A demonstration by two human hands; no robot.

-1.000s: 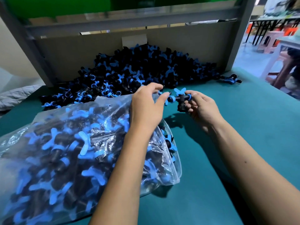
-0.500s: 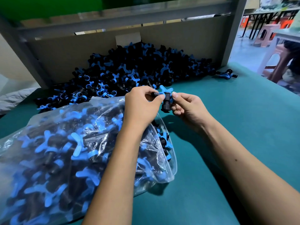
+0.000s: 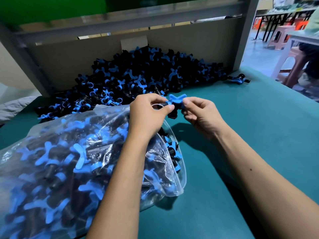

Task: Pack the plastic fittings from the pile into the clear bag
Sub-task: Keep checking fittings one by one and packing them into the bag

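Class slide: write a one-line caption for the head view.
Both hands, left and right, pinch one blue-and-black fitting above the clear bag's mouth.

Factory packing bench [image 3: 259, 135] — heaped fittings [image 3: 146, 73], stools [image 3: 279, 37].

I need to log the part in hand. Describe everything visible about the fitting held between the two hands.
The fitting is a small plastic piece with a black body and a bright blue X-shaped winged handle on top. It is held in the air above the green table, just past the clear bag's open mouth and in front of the pile. The left hand pinches one end, the right hand the other. Its lower black stub points downward.
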